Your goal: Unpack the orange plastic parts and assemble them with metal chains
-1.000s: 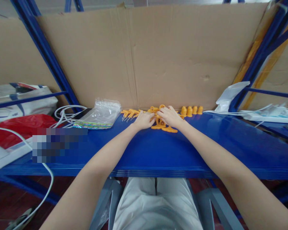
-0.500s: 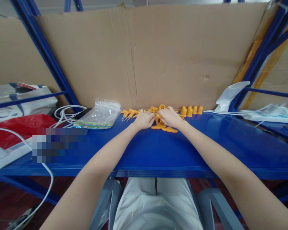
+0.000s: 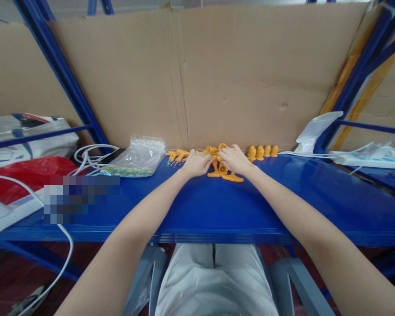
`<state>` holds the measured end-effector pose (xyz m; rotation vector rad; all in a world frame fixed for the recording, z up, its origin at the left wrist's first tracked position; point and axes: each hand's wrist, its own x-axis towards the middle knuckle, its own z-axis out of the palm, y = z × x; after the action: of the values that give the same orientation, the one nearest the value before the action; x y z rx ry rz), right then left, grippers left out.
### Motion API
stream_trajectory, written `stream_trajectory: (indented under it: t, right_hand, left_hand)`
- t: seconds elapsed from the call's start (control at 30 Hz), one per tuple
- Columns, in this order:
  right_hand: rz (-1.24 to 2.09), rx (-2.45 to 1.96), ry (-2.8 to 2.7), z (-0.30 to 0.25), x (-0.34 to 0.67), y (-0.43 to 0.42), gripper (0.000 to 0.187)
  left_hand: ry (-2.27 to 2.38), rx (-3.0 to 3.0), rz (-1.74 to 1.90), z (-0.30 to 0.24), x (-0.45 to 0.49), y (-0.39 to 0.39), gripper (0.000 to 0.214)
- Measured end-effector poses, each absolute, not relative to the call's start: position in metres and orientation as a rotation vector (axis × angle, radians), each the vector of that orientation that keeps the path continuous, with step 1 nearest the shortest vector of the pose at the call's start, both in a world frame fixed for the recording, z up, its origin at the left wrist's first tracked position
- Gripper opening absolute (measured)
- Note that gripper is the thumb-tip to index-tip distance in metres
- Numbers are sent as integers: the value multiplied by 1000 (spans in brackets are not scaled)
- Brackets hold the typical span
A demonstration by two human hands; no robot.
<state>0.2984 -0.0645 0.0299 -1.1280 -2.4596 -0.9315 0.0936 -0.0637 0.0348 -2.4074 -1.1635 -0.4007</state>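
Both your hands are at the heap of orange parts (image 3: 212, 150), mid-frame, against the foot of the cardboard (image 3: 250, 79). Left hand (image 3: 199, 165): on the left edge of the heap, back up, fingers bent and close together, tips toward the middle. Right hand (image 3: 235, 161): over the right side of the heap, fingers curled down and in. Fingertips of the two nearly meet. Can't tell if either is gripping a part; the undersides are hidden.

Step in hand looks like handling the parts in the heap, probably sorting or pairing them; can't tell which from here. Around it: orange handles with metal spirals (image 3: 175, 163) lie in a row just left of your left hand, center-left of frame. Four orange caps (image 3: 260, 153) stand upright in a line right of your right hand. The heap is mixed: caps lying with open ends showing, plus two loose handles (image 3: 233, 177) sticking out on the near side, below your fingers.

Next move, my judgement, calls for a firm pinch on one part, the other hand keeping its neighbors from rolling. Watch the right wrist, near the standing caps, and the left knuckles, close to the spirals. Clear plastic bags (image 3: 138, 159) lie farther left, well apart from both hands.
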Motion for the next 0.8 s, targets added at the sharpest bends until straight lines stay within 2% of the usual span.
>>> stream_trajectory:
  t: [0.3,0.8]
  right_hand:
    - [-828,-1381,-2205,28,325,-57,25]
    - [-231,-1947,-1048,11,435,-51,38]
  left_hand:
    - [-1213,-2391,-411,30,87,-55,34]
    - [-1188,-2410,-371,29,88,-56,36]
